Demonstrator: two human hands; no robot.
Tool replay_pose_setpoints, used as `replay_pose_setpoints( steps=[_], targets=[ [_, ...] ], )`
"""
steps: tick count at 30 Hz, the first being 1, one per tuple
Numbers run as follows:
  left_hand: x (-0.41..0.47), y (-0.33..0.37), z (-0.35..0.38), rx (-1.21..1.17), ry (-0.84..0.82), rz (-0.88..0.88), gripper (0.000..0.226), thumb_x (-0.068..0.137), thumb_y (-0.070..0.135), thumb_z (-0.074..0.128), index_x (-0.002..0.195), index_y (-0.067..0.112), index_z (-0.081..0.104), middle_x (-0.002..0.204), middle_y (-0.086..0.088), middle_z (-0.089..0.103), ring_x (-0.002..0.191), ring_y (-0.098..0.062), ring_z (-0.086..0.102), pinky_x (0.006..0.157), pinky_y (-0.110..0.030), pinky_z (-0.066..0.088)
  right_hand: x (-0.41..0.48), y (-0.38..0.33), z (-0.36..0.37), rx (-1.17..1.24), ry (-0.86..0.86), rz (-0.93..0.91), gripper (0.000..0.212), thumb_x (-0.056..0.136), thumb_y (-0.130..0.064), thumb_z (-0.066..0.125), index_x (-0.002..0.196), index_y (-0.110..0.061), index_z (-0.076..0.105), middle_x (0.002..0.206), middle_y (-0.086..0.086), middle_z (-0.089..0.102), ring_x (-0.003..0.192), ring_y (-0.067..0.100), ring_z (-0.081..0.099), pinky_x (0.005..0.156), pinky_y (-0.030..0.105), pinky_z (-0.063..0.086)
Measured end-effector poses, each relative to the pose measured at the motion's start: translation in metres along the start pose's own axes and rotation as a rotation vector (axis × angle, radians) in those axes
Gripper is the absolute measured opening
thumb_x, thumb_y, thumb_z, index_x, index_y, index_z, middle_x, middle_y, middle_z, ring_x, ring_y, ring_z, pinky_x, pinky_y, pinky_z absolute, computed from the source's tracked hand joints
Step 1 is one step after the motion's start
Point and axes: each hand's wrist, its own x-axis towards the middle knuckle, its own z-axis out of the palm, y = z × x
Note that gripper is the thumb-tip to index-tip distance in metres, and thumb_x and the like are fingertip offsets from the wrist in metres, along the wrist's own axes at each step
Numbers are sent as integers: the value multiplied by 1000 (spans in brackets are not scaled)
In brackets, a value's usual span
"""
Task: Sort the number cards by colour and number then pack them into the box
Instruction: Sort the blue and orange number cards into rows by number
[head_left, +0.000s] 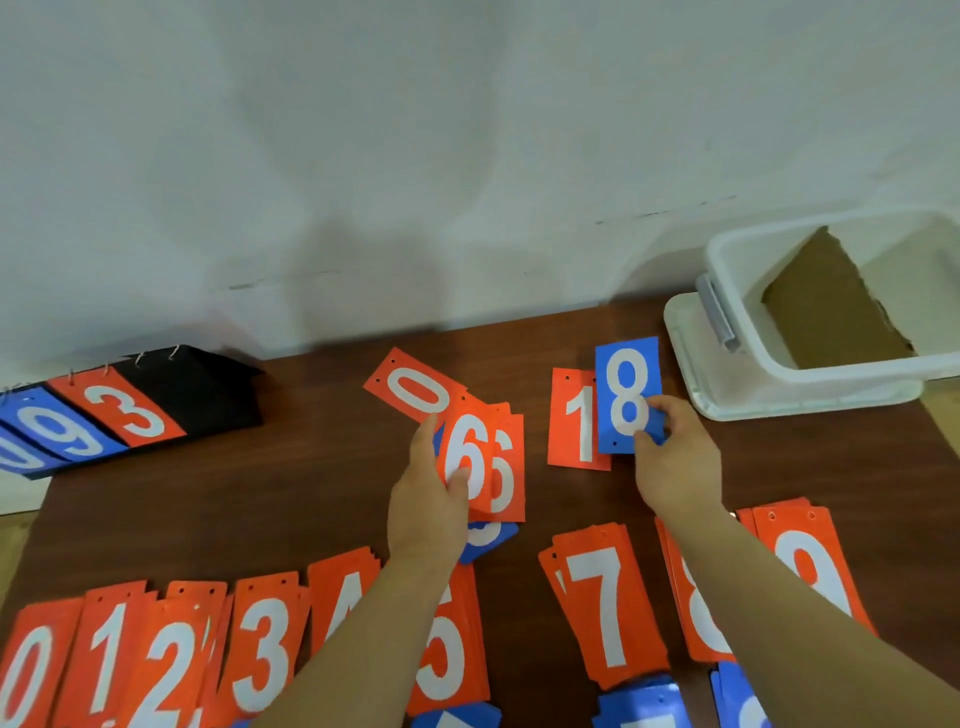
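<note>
1. Scoreboard stand (156, 400): sits at the far left of the table (291, 493) and shows a blue 9 and a red 3. It is well apart from both hands.
2. Sorted red piles (260, 649): laid in a row along the near edge, reading 0 to 5, then 7, 8 and 9. Blue piles (644, 706) begin just below them. Both forearms cross above this row, so a low sweep of an arm could skew the 5, 8 or 9 piles.
3. Left hand (431, 499): the fingers are curled round a loose fan of cards with a red 6 card (467, 462) on top and a blue card (488, 535) showing beneath. The fan is mixed and uneven, and a slack grip could shed cards onto the piles.
4. Red 0 card (413, 392): lies behind the fan and is partly covered by it.
5. Red 1 card (576, 421): lies flat with its right edge overlapped by the blue 8 card (626, 400).
6. Right hand (675, 457): the fingers pinch the lower corner of the blue 8 card. Releasing it here would mix the colours.
7. Plastic box (831, 376): stands at the far right on its lid (685, 332), with cardboard (831, 306) inside and no cards visible.
</note>
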Motion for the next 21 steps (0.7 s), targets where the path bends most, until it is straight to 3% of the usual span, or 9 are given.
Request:
replay_pose_setpoints(
  steps=[3, 6, 8, 11, 14, 16, 17, 19, 21],
  targets=[
    [-5, -4, -21, -54, 19, 12, 45, 102, 33, 57, 146, 34, 46, 147, 6, 53, 131, -19, 55, 101, -39, 52, -24, -17, -14, 98, -26, -82, 42, 93, -9, 68, 127, -29, 55, 125, -9, 64, 110, 9, 61, 74, 14, 47],
    [-22, -11, -51, -171, 47, -10, 34, 103, 29, 56, 137, 32, 57, 140, 7, 58, 121, -8, 55, 92, -20, 51, -57, -39, -23, 143, -216, -137, 33, 89, -3, 69, 109, -29, 63, 109, -10, 72, 104, 13, 68, 89, 37, 57],
    [-39, -20, -76, -252, 40, -11, 33, 103, 23, 56, 135, 30, 60, 131, 13, 57, 112, -2, 52, 76, -7, 40, -84, -64, -31, 193, -503, -97, 28, 91, 6, 63, 105, -18, 68, 103, 4, 76, 100, 25, 72, 88, 46, 57],
    [-73, -38, -120, -389, -11, -22, 30, 102, 22, 60, 129, 34, 65, 125, 16, 59, 111, -6, 58, 78, -14, 50, -128, -105, -40, 17, -935, -127, 25, 93, 6, 61, 106, -12, 72, 110, 8, 75, 103, 23, 72, 92, 41, 58],
    [-116, -58, -154, -514, -199, 1, 24, 98, 27, 66, 120, 36, 70, 117, 17, 69, 105, -8, 66, 86, -33, 60, -175, -136, -30, -209, -1165, -258, 29, 91, -4, 68, 112, -24, 72, 118, 2, 71, 109, 18, 69, 95, 38, 58],
    [-145, -73, -171, -491, -323, 75, 28, 94, 25, 72, 119, 37, 72, 115, 14, 73, 102, -8, 70, 87, -35, 61, -204, -147, -15, -348, -1144, -339, 33, 88, -13, 72, 112, -35, 69, 116, 3, 68, 104, 19, 69, 90, 41, 60],
    [-157, -80, -179, -464, -354, 106, 32, 92, 22, 75, 118, 40, 71, 117, 14, 72, 100, -8, 71, 86, -34, 61, -218, -150, -6, -395, -1055, -387, 33, 86, -17, 75, 110, -38, 67, 113, 1, 67, 101, 18, 68, 88, 40, 60],
    [-179, -96, -194, -443, -337, 136, 38, 89, 18, 77, 117, 42, 70, 112, 21, 70, 86, -6, 70, 77, -28, 60, -245, -152, 11, -341, -783, -445, 34, 83, -21, 79, 106, -40, 63, 108, -6, 63, 93, 13, 65, 82, 32, 58],
    [-196, -109, -205, -464, -247, 119, 38, 88, 18, 78, 117, 41, 69, 110, 28, 65, 78, 7, 63, 68, -12, 53, -273, -148, 27, -124, -502, -411, 39, 83, -22, 80, 111, -38, 57, 108, -10, 61, 88, 10, 64, 73, 27, 55]
  ],
)
